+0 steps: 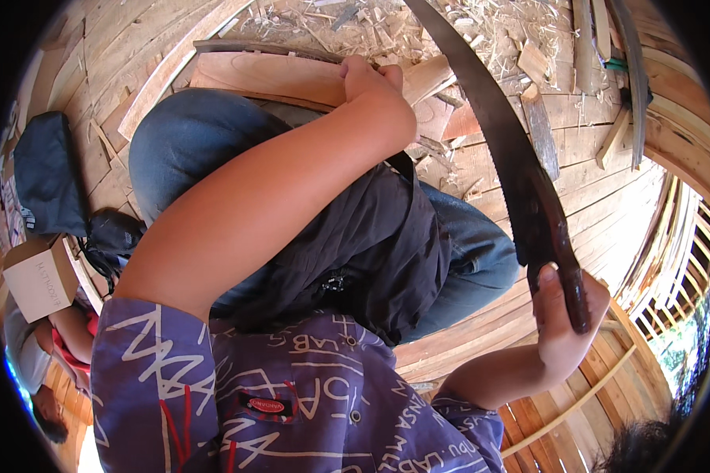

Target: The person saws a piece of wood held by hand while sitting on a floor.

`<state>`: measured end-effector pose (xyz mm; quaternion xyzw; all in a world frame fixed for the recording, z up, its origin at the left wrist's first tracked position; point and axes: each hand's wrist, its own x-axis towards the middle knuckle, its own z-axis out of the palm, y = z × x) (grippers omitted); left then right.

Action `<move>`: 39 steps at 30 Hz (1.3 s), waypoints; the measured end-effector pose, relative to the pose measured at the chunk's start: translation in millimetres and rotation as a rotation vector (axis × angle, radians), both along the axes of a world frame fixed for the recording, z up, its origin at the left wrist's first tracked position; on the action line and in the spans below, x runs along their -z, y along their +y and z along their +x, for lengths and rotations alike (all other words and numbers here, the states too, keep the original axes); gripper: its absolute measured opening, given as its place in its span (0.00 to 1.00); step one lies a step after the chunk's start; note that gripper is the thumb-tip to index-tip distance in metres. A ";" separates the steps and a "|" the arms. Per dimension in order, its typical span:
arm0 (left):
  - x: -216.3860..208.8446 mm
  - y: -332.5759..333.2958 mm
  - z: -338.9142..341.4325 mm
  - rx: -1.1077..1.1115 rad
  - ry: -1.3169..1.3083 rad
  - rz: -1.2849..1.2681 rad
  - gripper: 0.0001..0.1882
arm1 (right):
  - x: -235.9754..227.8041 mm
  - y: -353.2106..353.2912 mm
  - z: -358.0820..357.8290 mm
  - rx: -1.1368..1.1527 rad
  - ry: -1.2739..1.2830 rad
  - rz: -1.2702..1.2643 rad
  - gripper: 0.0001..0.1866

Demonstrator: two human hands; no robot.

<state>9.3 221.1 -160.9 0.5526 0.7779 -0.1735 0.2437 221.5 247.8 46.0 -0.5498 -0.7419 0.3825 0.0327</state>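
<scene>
My right hand (pixel 566 319) is closed round the dark wooden handle of a handsaw (pixel 503 118). Its long, slightly curved dark blade runs up past the top edge, toothed side to the left. My left hand (pixel 373 83) grips a pale wooden board (pixel 280 76) that lies low across the floor beyond my bent knee. The board's right end comes close to the blade; I cannot tell whether they touch. My left fingers are partly hidden behind the wrist.
Shavings (pixel 386 31) and offcuts (pixel 538 130) litter the plank floor. A person (pixel 35 347) sits at the far left beside a cardboard box (pixel 41 277) and a dark bag (pixel 49 173). Curved timber ribs and slats (pixel 674 244) rise on the right.
</scene>
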 end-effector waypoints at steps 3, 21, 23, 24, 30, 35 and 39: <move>-4.9 -3.3 -8.5 -0.047 -0.001 -0.015 0.47 | 19.8 9.6 -1.7 0.024 0.005 -0.081 0.16; -11.5 -2.3 2.7 -0.059 -0.009 0.004 0.46 | -55.4 -57.9 103.0 0.137 -0.070 0.010 0.21; -10.3 -2.1 2.3 -0.048 -0.018 0.018 0.46 | -56.8 -56.1 96.9 0.141 -0.074 0.011 0.21; -9.9 -2.4 1.6 -0.042 -0.002 0.034 0.45 | -59.1 -53.1 94.3 0.134 -0.082 0.000 0.21; -7.6 1.5 -8.5 -0.038 -0.064 -0.046 0.46 | -61.1 -35.9 91.8 0.037 -0.100 0.031 0.20; -10.3 2.6 -5.6 -0.013 0.005 -0.054 0.46 | -33.5 -22.0 42.8 0.014 -0.122 -0.001 0.18; 1.1 -1.5 -2.7 0.014 0.013 0.016 0.48 | -8.4 -8.9 24.4 0.004 -0.071 0.016 0.16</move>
